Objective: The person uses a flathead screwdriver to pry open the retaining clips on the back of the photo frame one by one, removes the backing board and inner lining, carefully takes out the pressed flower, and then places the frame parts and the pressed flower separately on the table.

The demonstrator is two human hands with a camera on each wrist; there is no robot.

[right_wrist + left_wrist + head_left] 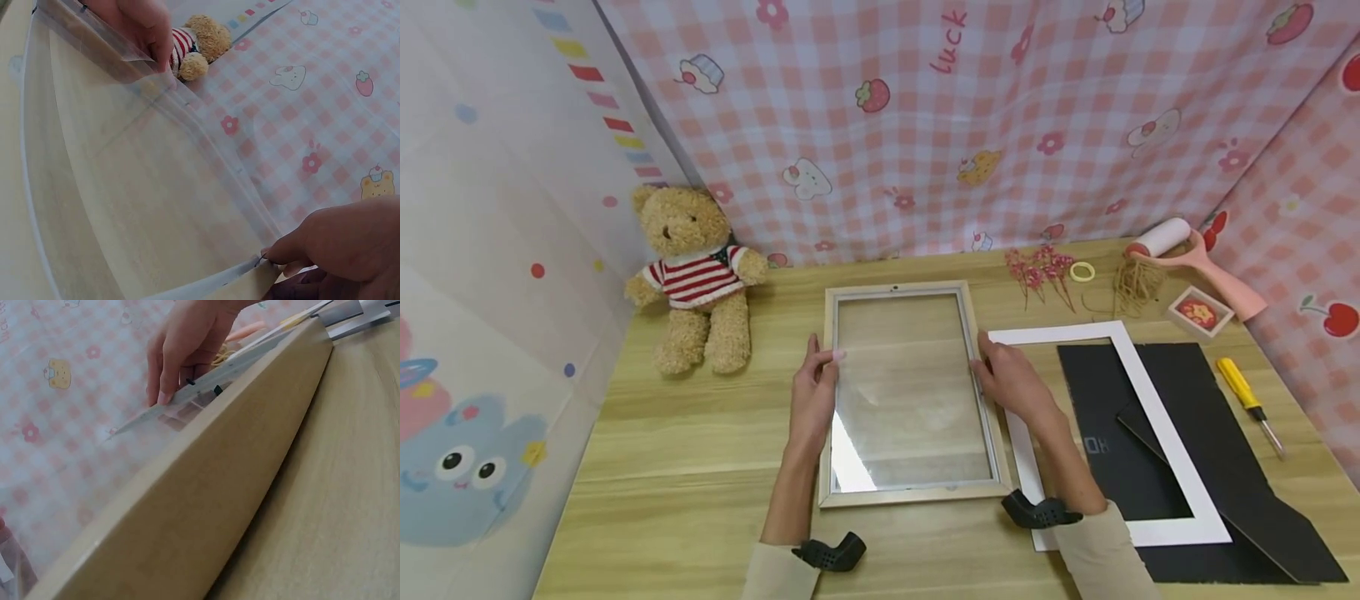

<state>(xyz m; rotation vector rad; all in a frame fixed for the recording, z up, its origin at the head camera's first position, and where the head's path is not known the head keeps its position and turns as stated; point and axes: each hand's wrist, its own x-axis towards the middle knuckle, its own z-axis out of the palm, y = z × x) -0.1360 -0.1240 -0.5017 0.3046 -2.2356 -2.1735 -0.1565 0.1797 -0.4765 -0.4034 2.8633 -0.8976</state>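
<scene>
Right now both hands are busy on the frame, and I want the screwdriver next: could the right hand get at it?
Probably yes. The yellow screwdriver lies bare on the table, to the right of the black backing board, with nothing on it. The right hand would first have to let go of the picture frame and cross the white mat.

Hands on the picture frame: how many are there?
2. The left hand holds the picture frame at its left edge, the right hand at its right edge.

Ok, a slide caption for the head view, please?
Both hands, left hand and right hand, hold a glazed wooden picture frame by its sides on the table.
</scene>
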